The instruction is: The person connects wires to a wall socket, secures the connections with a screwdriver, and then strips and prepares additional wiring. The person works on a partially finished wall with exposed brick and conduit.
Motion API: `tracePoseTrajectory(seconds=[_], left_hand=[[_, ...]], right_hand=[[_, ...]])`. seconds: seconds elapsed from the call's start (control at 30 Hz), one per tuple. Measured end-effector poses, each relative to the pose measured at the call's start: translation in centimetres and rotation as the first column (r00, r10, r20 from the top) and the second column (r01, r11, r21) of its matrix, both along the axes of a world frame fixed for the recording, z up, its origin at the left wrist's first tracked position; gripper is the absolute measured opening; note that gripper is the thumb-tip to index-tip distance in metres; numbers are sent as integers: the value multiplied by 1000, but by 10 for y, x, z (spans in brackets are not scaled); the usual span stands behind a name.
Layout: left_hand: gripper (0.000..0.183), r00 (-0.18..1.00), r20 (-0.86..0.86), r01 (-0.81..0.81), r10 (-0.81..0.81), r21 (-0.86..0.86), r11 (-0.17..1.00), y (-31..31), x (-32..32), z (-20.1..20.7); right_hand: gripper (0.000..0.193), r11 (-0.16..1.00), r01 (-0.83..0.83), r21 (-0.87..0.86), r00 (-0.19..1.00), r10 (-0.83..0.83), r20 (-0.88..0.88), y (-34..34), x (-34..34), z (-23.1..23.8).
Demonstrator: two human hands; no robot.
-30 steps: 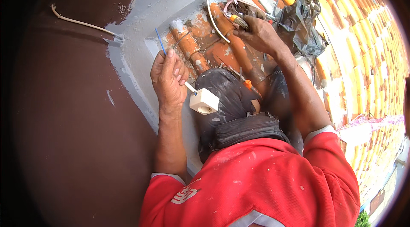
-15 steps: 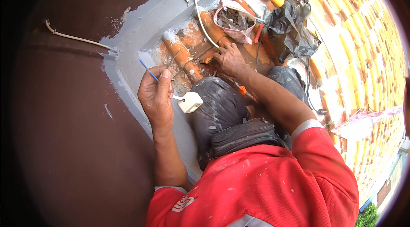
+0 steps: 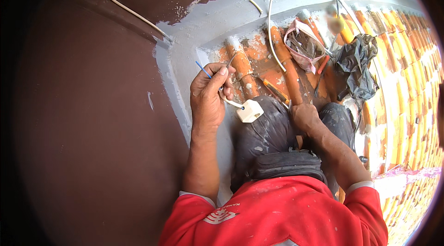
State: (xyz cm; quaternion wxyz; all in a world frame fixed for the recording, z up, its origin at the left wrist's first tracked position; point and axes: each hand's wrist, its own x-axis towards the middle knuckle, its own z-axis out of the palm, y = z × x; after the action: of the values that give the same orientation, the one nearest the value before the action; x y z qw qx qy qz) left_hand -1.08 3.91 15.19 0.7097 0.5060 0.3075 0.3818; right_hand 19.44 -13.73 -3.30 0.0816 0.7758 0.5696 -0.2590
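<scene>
My left hand (image 3: 209, 93) is closed, thumb against fingers, on electrical wires; a blue wire end (image 3: 202, 69) and a thin dark one stick out above it. From below that hand a short white cable (image 3: 231, 101) runs to a cream, box-shaped electrical socket (image 3: 250, 111), which hangs just over my left knee. My right hand (image 3: 305, 116) is down between my knees with its fingers curled under; whatever they hold is hidden. Just beyond it, on the roof tiles, lies an orange-and-yellow handled tool (image 3: 276, 90), perhaps a cutter knife.
A pink-edged zip bag (image 3: 305, 45) of scraps and a crumpled black plastic bag (image 3: 358, 65) lie on the orange roof tiles (image 3: 404, 107). White cable (image 3: 273, 38) curves down from above. At left stands a brown wall (image 3: 101, 139) with another cable (image 3: 134, 14) coming out of it.
My right hand has drawn back from near the loose white cable's end to between my knees. My left hand still pinches the wires. The whole view has shifted, so things appear farther right.
</scene>
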Motion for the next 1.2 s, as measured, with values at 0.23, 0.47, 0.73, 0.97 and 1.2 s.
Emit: tracePoseTrajectory(seconds=[0.23, 0.47, 0.73, 0.97, 1.2], left_hand=[[13, 998, 20, -60, 59, 64, 996, 5, 1, 4], [15, 992, 46, -121, 117, 104, 987, 7, -17, 8], [15, 995, 35, -100, 98, 82, 992, 1, -2, 9], [14, 996, 24, -88, 86, 76, 993, 2, -7, 2], [15, 998, -50, -36, 42, 131, 991, -11, 6, 4]], right_hand=[[30, 979, 90, 185, 995, -79, -66, -20, 14, -36], [34, 955, 141, 261, 982, -102, -158, -22, 13, -18], [43, 755, 434, 491, 887, -262, -380, -19, 21, -25], [42, 548, 712, 438, 534, -18, -845, -9, 44, 95], [28, 764, 581, -280, -401, -31, -916, -12, 41, 57]])
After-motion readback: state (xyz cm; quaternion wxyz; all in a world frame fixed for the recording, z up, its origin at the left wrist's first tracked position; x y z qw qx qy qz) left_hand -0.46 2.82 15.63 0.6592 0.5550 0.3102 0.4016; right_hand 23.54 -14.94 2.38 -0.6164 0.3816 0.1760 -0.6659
